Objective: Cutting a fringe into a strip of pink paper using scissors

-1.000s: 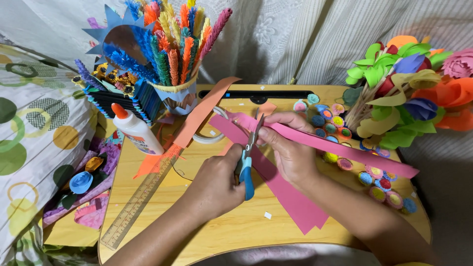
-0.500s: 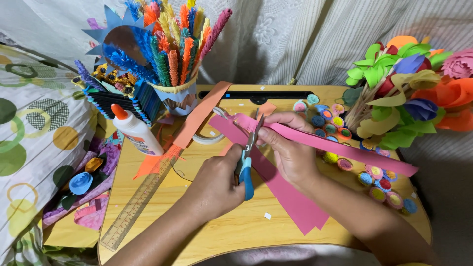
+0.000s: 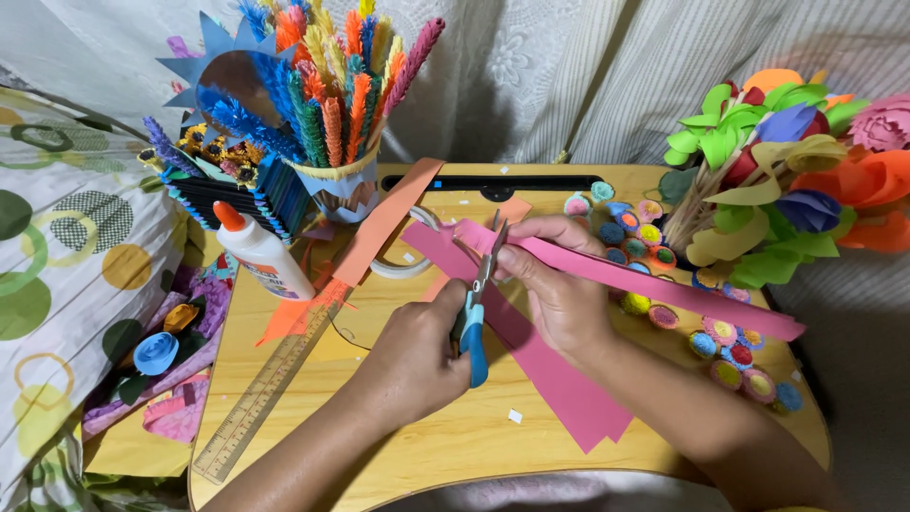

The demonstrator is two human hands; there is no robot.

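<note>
One pair of blue-handled scissors [image 3: 474, 318] is gripped by left hand [image 3: 417, 356]; one long pink paper strip [image 3: 654, 284] is pinched by right hand [image 3: 559, 284], frame centre.

Bare tabletop [image 3: 445, 446] lies open in front; glue bottle [image 3: 261, 254], ruler [image 3: 270, 389] and paper rolls [image 3: 730, 341] crowd the sides.

Left hand [image 3: 417, 351] fisted (tight grip); right hand [image 3: 559, 284] pinching, fingers curled.

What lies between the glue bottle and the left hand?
In the head view, an orange paper strip and a wooden ruler cross between glue bottle and left hand.
</note>
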